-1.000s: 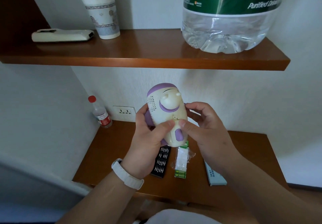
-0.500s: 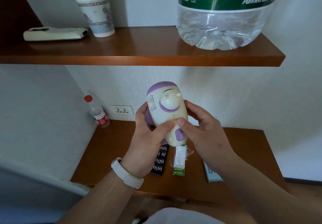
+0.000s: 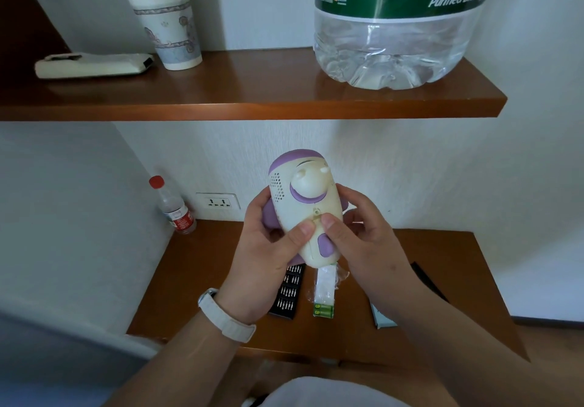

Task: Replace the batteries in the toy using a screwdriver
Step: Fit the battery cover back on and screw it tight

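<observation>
The left hand and right hand grip the toy between them above the table, thumbs pressed side by side on its cream face. Beneath the hands lie a bit case and batteries, partly hidden by the toy. A bottle stands left of the left hand.
</observation>
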### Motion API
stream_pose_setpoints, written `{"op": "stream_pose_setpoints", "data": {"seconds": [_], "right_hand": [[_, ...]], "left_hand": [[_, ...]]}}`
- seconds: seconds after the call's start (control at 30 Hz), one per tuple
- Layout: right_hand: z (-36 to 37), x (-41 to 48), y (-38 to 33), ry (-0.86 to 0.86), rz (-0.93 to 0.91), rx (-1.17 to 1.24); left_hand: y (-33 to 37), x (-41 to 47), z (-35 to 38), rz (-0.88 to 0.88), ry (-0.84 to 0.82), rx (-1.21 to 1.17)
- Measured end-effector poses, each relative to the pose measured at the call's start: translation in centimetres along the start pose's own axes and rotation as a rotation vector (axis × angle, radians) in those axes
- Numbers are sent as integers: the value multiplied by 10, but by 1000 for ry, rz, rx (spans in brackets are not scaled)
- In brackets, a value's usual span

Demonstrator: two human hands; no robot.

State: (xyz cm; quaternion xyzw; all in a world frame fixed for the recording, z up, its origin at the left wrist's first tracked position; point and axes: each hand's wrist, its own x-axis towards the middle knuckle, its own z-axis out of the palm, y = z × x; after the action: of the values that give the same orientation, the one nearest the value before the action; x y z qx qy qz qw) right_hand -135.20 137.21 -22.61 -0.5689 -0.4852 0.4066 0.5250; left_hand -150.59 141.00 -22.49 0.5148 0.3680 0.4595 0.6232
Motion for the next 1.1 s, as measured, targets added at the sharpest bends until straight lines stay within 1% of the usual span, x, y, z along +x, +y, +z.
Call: {"op": "stream_pose_setpoints", "data": {"seconds": [0.1, 0.23, 0.37, 0.6, 0.73, 0.87, 1.03, 1.1], "right_hand": [[-3, 2, 1, -117, 61, 82], [-9, 3, -3, -175, 57, 132], [-8, 0, -6, -180, 76, 167], [-2, -3, -5, -196, 84, 151], [2, -1, -4, -221, 77, 221], [3, 1, -6, -209, 62, 289], [3, 6, -3, -207, 56, 229], [7, 9, 5, -205, 54, 215]], "left_hand": [[1, 1, -6, -34, -45, -32], [1, 0, -8, -44, -78, -27], [0, -2, -5, -17, -44, -10], [0, -9, -9, 52, 6, 45], [2, -10, -13, 79, 8, 56], [6, -6, -12, 71, -7, 53], [0, -4, -12, 32, -3, 31], [-5, -5, -15, 15, 26, 18]]}}
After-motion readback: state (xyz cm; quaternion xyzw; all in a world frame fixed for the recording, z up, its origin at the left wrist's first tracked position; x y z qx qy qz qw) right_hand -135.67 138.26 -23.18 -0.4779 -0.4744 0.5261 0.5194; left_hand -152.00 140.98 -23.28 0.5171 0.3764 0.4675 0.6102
